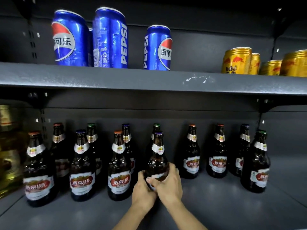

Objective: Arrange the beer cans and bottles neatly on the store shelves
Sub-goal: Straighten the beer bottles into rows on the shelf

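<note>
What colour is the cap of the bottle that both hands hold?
Purple-blue, on the held bottle; the head view shows the cap at its top.

On the upper grey metal shelf (pixel 116 77), tall blue aluminium cans (pixel 110 39) carry "PEPSI" in white vertical lettering, with Chinese characters across their red, white and blue roundels. Beside them, a squat gold can (pixel 236 61) reads "Red Bull" in red. Below, brown glass beer bottles (pixel 118 165) bear red-and-white labels printed with Chinese characters followed by "U8"; the smaller print beneath is too blurred to read.
</note>
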`<state>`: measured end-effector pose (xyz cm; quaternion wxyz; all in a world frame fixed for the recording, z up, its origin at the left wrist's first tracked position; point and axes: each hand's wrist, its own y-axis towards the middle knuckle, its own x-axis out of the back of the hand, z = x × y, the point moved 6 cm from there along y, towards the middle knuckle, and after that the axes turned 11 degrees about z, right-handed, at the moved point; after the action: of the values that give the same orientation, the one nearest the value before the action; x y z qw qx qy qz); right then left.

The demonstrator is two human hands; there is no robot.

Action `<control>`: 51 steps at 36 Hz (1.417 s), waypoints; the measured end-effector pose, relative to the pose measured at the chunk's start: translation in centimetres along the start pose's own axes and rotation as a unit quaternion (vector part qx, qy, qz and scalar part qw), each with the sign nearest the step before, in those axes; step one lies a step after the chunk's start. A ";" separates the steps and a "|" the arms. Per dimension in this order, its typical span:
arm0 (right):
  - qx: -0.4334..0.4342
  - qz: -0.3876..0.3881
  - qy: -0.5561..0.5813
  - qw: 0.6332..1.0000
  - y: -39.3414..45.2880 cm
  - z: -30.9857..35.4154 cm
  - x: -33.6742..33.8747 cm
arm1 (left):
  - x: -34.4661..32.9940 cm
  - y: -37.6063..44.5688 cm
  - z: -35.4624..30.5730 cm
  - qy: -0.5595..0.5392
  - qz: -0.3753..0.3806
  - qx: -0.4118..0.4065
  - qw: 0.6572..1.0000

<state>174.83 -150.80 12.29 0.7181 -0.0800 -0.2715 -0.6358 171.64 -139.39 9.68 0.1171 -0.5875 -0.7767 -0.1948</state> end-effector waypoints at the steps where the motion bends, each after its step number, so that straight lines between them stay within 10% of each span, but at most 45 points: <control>1: -0.001 -0.005 -0.008 1.000 0.0 0.0 -0.1 | 0.0 0.2 0.2 -0.005 0.003 0.002 1.000; 9: 0.055 0.009 -0.034 0.998 1.0 -1.4 1.1 | 0.2 1.4 0.8 -0.052 0.061 -0.004 0.997; 15: 0.007 -0.201 0.086 0.976 3.3 -4.9 7.8 | 0.2 1.2 0.7 -0.054 0.057 -0.029 0.997; 27: -0.073 0.002 0.037 0.997 10.5 -10.3 8.2 | 0.3 1.7 1.0 -0.005 0.031 -0.054 0.998; 47: -0.031 -0.021 0.001 0.999 9.0 -8.0 5.1 | 0.2 2.1 1.9 0.001 0.012 -0.082 0.997; 51: 0.032 -0.205 0.024 0.978 6.5 -5.5 10.4 | 0.4 1.9 2.2 -0.009 -0.018 -0.109 0.994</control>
<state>183.13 -161.22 14.25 0.5810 0.0152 -0.2850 -0.7622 173.49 -137.66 8.21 0.0416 -0.5844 -0.7622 -0.2753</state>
